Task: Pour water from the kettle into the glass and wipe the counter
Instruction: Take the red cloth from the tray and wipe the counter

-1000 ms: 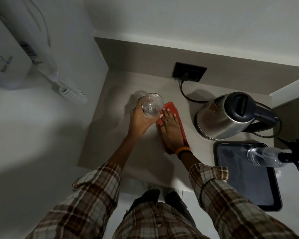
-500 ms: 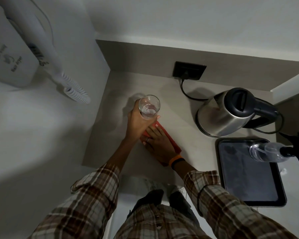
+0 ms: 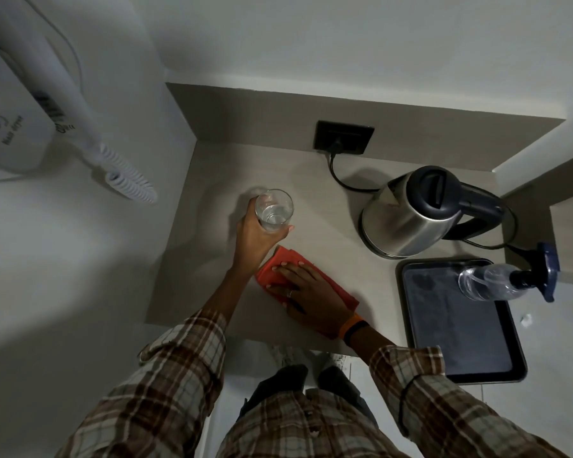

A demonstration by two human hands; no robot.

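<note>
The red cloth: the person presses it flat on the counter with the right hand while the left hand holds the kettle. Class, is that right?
Not quite. In the head view the left hand holds the glass, not the kettle, which stands untouched. The right hand does press the red cloth on the counter.

One glass (image 3: 274,211) was in view, with a little water in it. There was one kettle (image 3: 411,213), steel with a black lid and handle, and one black cord (image 3: 339,175) that ran from one dark wall socket (image 3: 344,137). One red cloth (image 3: 306,281) lay on the one tabletop (image 3: 212,259). One dark tray (image 3: 457,320) carried one clear spray bottle (image 3: 497,281). One white hair dryer (image 3: 33,94) hung on the wall at the left. Two hands showed, a left hand (image 3: 255,238) and a right hand (image 3: 306,294), with two plaid sleeves. The right hand wore one ring (image 3: 288,294), and its wrist one orange band (image 3: 353,328).
</note>
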